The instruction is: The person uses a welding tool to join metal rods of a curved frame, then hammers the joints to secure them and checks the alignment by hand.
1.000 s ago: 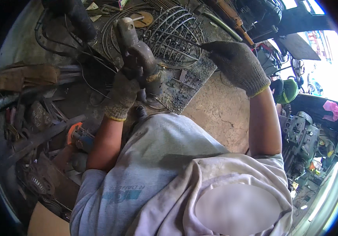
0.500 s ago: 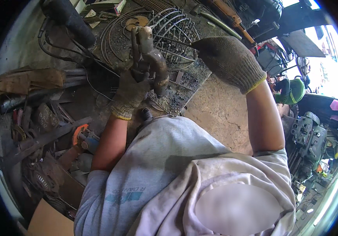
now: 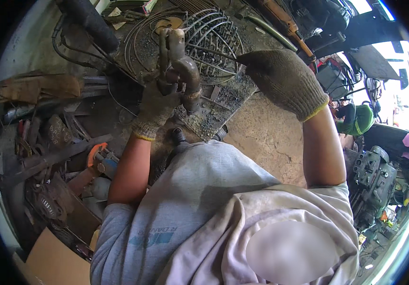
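My gloved left hand [image 3: 156, 105] is closed around the lower part of a rusty bent pipe piece [image 3: 189, 73]. The piece has a straight tube beside a thick curved elbow and is held upright. My gloved right hand [image 3: 283, 78] is pinched on the end of a thin dark rod [image 3: 216, 51]. The rod points left, and its far end lies near the upper part of the pipe piece; whether they touch I cannot tell. Below and behind them is a gritty metal work surface [image 3: 214, 116].
A round grid of metal bars [image 3: 216, 35] lies beyond the pipe, beside coiled wire and a tan disc [image 3: 168, 23]. Scrap metal and an angle grinder [image 3: 102, 159] lie at left. An engine block [image 3: 373, 171] stands at right, near a person in green [image 3: 359, 118].
The view has shifted slightly. Both hands keep their grips, with the pipe piece and the rod in nearly the same position relative to each other.
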Demonstrator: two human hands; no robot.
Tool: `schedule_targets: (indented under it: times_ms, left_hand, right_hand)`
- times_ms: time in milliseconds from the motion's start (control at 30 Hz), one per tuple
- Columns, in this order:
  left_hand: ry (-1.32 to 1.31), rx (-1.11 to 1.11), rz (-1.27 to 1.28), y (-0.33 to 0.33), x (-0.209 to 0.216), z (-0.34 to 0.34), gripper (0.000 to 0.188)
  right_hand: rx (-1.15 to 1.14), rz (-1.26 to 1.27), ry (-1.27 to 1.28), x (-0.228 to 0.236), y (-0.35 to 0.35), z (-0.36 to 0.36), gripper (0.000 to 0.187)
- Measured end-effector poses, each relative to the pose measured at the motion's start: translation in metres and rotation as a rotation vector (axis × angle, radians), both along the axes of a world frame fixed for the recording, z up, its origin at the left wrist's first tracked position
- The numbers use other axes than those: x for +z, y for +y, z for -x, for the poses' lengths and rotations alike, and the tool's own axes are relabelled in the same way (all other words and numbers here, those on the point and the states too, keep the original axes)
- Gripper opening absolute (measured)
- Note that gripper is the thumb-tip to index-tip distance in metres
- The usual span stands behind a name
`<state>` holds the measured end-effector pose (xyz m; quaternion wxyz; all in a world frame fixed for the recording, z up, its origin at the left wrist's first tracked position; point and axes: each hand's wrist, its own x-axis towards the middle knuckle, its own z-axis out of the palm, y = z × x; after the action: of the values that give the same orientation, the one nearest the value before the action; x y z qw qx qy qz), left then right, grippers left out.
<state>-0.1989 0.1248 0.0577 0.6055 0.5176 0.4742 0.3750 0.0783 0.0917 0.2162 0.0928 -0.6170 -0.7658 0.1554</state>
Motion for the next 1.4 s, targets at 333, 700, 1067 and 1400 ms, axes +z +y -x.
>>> schedule_targets:
  times_ms: [333,700,1067,1400]
  left_hand:
    - [-0.052,0.062,-0.014,0.003,-0.012,0.0,0.047]
    - [-0.071,0.028,-0.041,-0.003,-0.009,0.006,0.045]
    - [-0.194,-0.033,-0.004,-0.004,-0.014,0.01,0.038]
    - [-0.216,-0.036,0.066,0.009,-0.026,0.014,0.049]
  right_hand:
    - [-0.019,-0.054,-0.076,0.001,-0.011,0.011,0.032]
    - [-0.068,-0.03,0.013,-0.015,-0.018,0.006,0.033]
    - [-0.06,-0.064,-0.063,-0.004,-0.015,0.017,0.032]
    - [-0.086,-0.135,-0.07,-0.011,-0.024,0.022,0.03]
